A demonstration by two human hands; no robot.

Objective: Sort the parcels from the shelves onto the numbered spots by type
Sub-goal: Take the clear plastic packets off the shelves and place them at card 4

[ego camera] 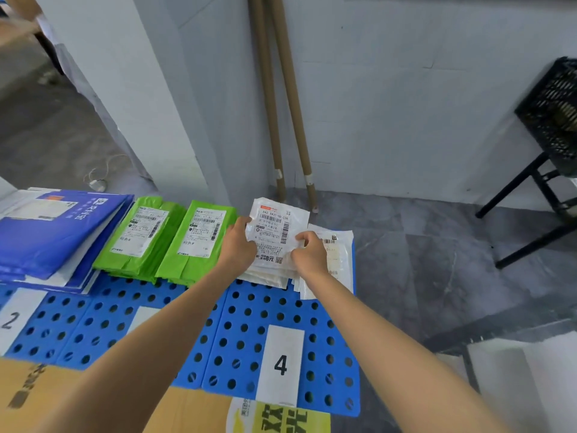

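Parcel (274, 235) — white, crinkled, barcode-labelled

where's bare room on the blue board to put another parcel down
Bare blue board on the near side, around the 4 label and leftward to the 2 label. Crowded along the far edge: blue envelopes, green parcels, white parcels.

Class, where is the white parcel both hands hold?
Head view, centre: the white parcel lies on the white pile behind label 4, right of the green parcels.

Parcel sorting depot: labelled mailers (199, 239), numbered blue boards (281, 348), bare concrete floor (437, 245).
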